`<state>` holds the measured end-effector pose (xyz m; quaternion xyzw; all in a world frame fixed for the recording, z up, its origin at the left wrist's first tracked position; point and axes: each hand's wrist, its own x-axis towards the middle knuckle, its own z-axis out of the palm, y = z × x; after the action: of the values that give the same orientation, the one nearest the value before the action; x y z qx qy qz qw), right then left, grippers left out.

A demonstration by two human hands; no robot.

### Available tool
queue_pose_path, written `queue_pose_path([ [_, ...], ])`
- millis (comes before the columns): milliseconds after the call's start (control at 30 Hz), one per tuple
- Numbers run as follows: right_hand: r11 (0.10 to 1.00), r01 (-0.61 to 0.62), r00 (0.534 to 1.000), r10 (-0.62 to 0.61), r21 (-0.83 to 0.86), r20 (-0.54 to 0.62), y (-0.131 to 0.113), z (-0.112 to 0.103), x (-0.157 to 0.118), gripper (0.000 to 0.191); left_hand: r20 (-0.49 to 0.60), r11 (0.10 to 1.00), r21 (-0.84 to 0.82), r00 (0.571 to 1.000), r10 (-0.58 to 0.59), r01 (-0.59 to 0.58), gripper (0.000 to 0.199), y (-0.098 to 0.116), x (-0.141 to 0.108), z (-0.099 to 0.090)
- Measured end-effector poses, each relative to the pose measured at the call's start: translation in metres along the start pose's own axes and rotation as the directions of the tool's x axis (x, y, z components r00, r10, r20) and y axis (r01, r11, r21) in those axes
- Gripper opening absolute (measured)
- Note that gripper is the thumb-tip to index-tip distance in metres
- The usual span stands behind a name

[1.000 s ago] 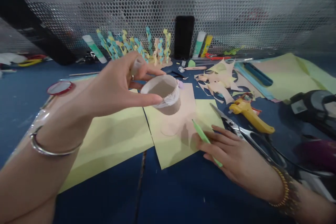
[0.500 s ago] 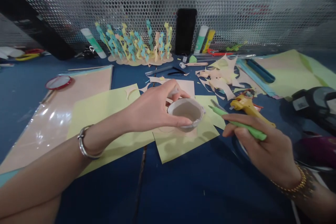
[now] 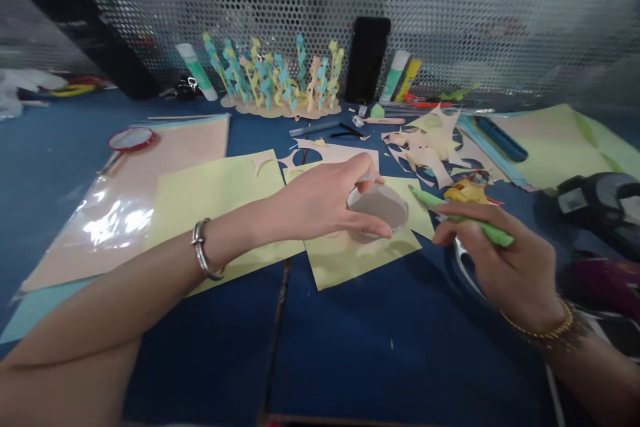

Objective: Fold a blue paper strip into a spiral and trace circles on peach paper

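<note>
Thumb and fingers of my left hand (image 3: 330, 203) grip the rim of a small whitish round cup (image 3: 383, 208), its hollow side facing me. Beneath the cup lies a yellow paper sheet (image 3: 360, 260), and a larger yellow sheet (image 3: 220, 200) spreads under my left forearm. To the right of the cup, my right hand (image 3: 510, 260) holds a green pen (image 3: 480, 227) between thumb and fingers, the pen's tip pointing left toward the cup. A small gap separates the tip from the cup.
Behind stand twisted paper strips (image 3: 280, 80) on a scalloped base, glue sticks (image 3: 197, 72) and a black phone (image 3: 369, 59). Paper scraps (image 3: 430, 143) and a yellow tool (image 3: 465, 190) lie right of centre. A red tape roll (image 3: 131, 139) rests on plastic-covered paper at left.
My left hand and the cup have moved a little to the right, and the cup looks more tilted. The whole view has shifted slightly. Both hands keep their holds.
</note>
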<state>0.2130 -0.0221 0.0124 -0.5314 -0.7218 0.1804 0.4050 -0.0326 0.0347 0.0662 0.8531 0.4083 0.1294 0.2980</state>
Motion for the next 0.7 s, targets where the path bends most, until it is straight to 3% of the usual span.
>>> queue_pose_path([
  [200, 0.999, -0.008, 0.998, 0.005, -0.047, -0.063, -0.0034, 0.003, -0.0007, 0.017, -0.002, 0.999, 0.031, 1.0, 0.022, -0.022, 0.066, -0.0006, -0.0007, 0.0019],
  [700, 1.0, -0.022, 0.991, 0.024, 0.015, -0.129, -0.0061, 0.0081, 0.0002, 0.017, -0.037, 0.997, 0.048, 0.997, 0.067, -0.066, 0.064, -0.0029, -0.0018, 0.0063],
])
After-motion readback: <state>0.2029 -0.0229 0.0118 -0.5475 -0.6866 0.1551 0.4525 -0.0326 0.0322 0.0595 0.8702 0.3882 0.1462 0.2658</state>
